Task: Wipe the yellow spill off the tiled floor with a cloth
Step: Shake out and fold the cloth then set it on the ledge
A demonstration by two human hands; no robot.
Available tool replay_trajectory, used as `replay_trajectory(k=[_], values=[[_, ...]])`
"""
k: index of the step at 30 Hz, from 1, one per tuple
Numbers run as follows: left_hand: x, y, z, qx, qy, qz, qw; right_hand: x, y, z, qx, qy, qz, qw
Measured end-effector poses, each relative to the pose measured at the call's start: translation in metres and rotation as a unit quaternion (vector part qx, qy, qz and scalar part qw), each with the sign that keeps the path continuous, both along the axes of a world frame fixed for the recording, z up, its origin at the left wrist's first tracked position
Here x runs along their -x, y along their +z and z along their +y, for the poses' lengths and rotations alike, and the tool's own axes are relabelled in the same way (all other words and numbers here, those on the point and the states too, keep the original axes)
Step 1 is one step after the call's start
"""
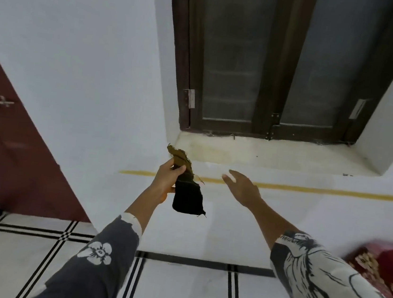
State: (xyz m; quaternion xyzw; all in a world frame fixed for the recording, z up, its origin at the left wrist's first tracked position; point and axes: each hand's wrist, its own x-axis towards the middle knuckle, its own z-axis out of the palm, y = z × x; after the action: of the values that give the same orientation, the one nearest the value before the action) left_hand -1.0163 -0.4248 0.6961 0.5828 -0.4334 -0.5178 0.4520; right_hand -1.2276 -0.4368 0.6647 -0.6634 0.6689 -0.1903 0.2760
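Cloth (187,187), one only, dark with a yellow-stained top end, hangs in the air from the left hand (167,178), fingers closed round it. Right hand (242,186) is spread wide, empty, just beside it. Floor (185,293) lies below.

Head-worn camera looks forward and down, near the window (274,71).

We read this as a home room: tiled floor (185,291), dark wooden window (275,67), maroon door (9,150), whitewashed walls (90,61).
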Motion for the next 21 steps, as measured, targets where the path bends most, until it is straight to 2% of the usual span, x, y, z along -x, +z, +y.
replay_trajectory(k=[4, 8, 11, 14, 18, 21], values=[[0.029, -0.016, -0.087, -0.035, 0.026, -0.002, 0.999, 0.027, -0.008, -0.077, 0.006, 0.021, 0.086, 0.996], [0.068, -0.013, -0.147, -0.06, 0.023, 0.039, 0.997, 0.049, -0.018, -0.127, 0.008, -0.009, 0.032, 0.999], [0.08, -0.001, -0.186, -0.027, 0.064, 0.12, 0.99, 0.06, -0.019, -0.168, 0.02, -0.021, 0.045, 0.999], [0.077, -0.018, -0.208, -0.026, 0.175, 0.21, 0.962, 0.057, -0.022, -0.208, 0.033, 0.0, 0.047, 0.998], [0.079, -0.067, -0.203, -0.137, 0.277, 0.231, 0.922, 0.04, -0.047, -0.234, 0.019, 0.094, 0.108, 0.99], [0.085, -0.072, -0.203, -0.118, 0.329, 0.258, 0.901, 0.033, -0.06, -0.24, 0.013, 0.123, 0.109, 0.986]])
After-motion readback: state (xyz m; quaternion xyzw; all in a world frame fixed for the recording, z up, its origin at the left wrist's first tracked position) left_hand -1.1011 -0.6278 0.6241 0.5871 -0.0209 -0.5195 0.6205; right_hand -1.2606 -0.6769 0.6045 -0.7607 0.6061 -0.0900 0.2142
